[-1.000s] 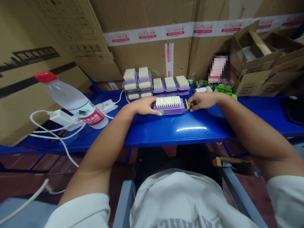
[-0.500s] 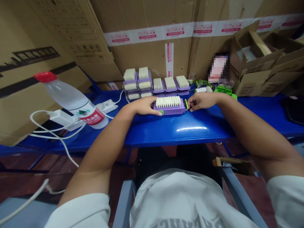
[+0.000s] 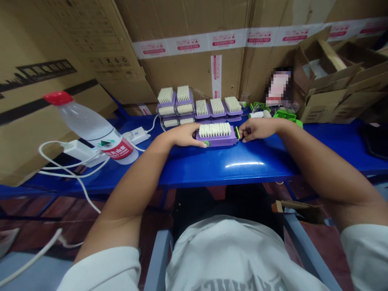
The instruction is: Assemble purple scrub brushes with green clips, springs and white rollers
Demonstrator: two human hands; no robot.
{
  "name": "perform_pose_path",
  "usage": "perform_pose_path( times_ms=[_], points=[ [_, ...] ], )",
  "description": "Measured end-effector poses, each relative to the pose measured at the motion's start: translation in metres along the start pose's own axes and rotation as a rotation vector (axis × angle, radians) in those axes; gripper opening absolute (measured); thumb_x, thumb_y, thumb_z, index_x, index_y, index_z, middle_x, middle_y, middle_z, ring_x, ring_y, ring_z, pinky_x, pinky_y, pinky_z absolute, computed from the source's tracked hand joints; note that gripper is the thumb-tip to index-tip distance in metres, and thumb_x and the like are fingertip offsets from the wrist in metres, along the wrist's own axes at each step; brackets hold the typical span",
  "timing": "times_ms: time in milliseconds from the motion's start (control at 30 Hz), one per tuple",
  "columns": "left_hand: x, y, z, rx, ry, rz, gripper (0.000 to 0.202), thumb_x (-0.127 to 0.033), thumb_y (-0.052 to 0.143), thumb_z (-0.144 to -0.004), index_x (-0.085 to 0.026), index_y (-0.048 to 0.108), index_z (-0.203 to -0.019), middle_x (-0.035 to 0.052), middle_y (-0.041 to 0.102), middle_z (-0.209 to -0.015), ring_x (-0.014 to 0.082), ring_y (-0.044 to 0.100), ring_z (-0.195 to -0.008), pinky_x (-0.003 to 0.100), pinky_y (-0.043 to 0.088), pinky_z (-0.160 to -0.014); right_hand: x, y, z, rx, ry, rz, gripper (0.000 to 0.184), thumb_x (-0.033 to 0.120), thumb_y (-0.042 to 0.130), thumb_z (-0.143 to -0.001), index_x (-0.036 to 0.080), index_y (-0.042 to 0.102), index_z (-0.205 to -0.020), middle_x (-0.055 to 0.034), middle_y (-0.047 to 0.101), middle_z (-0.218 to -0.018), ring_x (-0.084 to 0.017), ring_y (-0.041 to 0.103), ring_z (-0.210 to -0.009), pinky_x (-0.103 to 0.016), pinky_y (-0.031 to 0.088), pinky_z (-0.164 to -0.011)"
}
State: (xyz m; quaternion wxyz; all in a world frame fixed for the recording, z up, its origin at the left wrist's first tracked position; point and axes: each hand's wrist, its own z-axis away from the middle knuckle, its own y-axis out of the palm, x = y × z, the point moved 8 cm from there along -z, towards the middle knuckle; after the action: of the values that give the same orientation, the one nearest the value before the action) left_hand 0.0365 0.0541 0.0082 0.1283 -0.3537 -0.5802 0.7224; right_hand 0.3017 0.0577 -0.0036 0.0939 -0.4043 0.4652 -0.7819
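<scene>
Left hand (image 3: 183, 135) clamped over the left end of a purple brush (image 3: 216, 136), fingers wrapped along its side, pressing it down. Right hand (image 3: 257, 128) at the brush's right end, fingertips pinched together on a small green tab (image 3: 237, 133) there; too small in this view to tell whether gripped or merely pushed. Brush flat on the blue table (image 3: 242, 163), pale bristles upward, midway between the two hands and close to the table's far side.

Just behind the brush, a cluster of matching purple brushes (image 3: 197, 106), some stacked in twos and threes, others in a single row, all bristles up. To the right of the cluster and beyond the right wrist, loose green parts (image 3: 285, 115). Well to the left, a clear water bottle (image 3: 93, 129) with a red cap, tilted by the wide lens, beside a white power strip (image 3: 79, 150) with trailing white cables. Cardboard boxes (image 3: 333, 72) along the back and right.

Likely risks: green tab slipping out of so small a pinch and skidding across the glossy table towards the loose parts; brush twisting under uneven pressure from the left hand; an elbow catching the cables and toppling the bottle.
</scene>
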Motion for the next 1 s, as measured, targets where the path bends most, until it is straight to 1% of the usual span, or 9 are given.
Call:
perform_pose_path(
  times_ms=[100,267,367,533,700,900,1000],
  points=[
    [-0.0011,0.0004,0.0002,0.008,0.001,-0.003,0.096,-0.071,0.089,-0.087,-0.026,0.065,-0.168,0.013,0.07,-0.173,0.0415,0.071,-0.154,0.048,0.057,-0.126,0.0005,0.0001,0.0002,0.003,0.004,0.007,0.039,0.056,0.088,-0.086,0.021,0.078,-0.1,0.0017,0.068,-0.075,-0.019,0.06,-0.072,-0.037,0.047,-0.075],
    [-0.0013,0.0,0.0008,0.006,-0.015,-0.027,0.095,-0.069,0.088,-0.089,-0.025,0.063,-0.17,0.0133,0.07,-0.174,0.0403,0.071,-0.154,0.046,0.057,-0.126,-0.0003,0.0002,0.0002,0.005,0.006,-0.004,0.04,0.057,0.089,-0.086,0.021,0.078,-0.099,0.0012,0.068,-0.076,-0.019,0.061,-0.074,-0.038,0.048,-0.077],
    [-0.0015,-0.0005,0.001,0.007,-0.017,-0.022,0.093,-0.069,0.089,-0.088,-0.027,0.064,-0.168,0.0123,0.071,-0.173,0.0404,0.071,-0.153,0.046,0.057,-0.126,-0.0009,0.0002,0.0003,0.009,0.009,-0.006,0.04,0.057,0.089,-0.086,0.022,0.078,-0.1,0.0013,0.068,-0.076,-0.019,0.061,-0.074,-0.038,0.048,-0.077],
    [-0.0008,-0.0005,0.0004,0.003,-0.014,0.0,0.095,-0.068,0.089,-0.087,-0.024,0.065,-0.167,0.0135,0.071,-0.172,0.0408,0.071,-0.152,0.047,0.057,-0.126,-0.0002,0.0001,0.0004,0.008,0.005,-0.006,0.038,0.055,0.088,-0.086,0.022,0.077,-0.1,0.002,0.068,-0.077,-0.018,0.06,-0.072,-0.037,0.046,-0.076],
    [0.0007,0.0001,-0.0006,0.0,-0.006,-0.004,0.094,-0.07,0.089,-0.087,-0.027,0.066,-0.167,0.012,0.072,-0.171,0.0404,0.073,-0.15,0.047,0.058,-0.124,0.0002,0.0008,0.0004,0.009,-0.006,-0.027,0.038,0.055,0.089,-0.086,0.022,0.077,-0.101,0.002,0.068,-0.076,-0.018,0.061,-0.073,-0.037,0.047,-0.076],
    [-0.0008,0.0,0.0001,0.008,-0.008,-0.007,0.095,-0.07,0.088,-0.087,-0.026,0.064,-0.168,0.0125,0.071,-0.172,0.0399,0.073,-0.151,0.045,0.058,-0.124,0.0027,0.0005,0.0006,0.005,-0.008,-0.028,0.037,0.054,0.088,-0.085,0.022,0.076,-0.101,0.003,0.067,-0.074,-0.018,0.06,-0.07,-0.036,0.046,-0.073],
    [-0.0011,0.0,0.0001,0.007,-0.003,-0.015,0.094,-0.07,0.087,-0.088,-0.026,0.065,-0.168,0.0128,0.071,-0.173,0.0409,0.072,-0.152,0.046,0.057,-0.125,0.0046,0.0003,0.0004,0.0,-0.008,-0.03,0.037,0.053,0.088,-0.083,0.022,0.076,-0.1,0.0035,0.067,-0.073,-0.017,0.06,-0.069,-0.035,0.046,-0.073]
  ],
)
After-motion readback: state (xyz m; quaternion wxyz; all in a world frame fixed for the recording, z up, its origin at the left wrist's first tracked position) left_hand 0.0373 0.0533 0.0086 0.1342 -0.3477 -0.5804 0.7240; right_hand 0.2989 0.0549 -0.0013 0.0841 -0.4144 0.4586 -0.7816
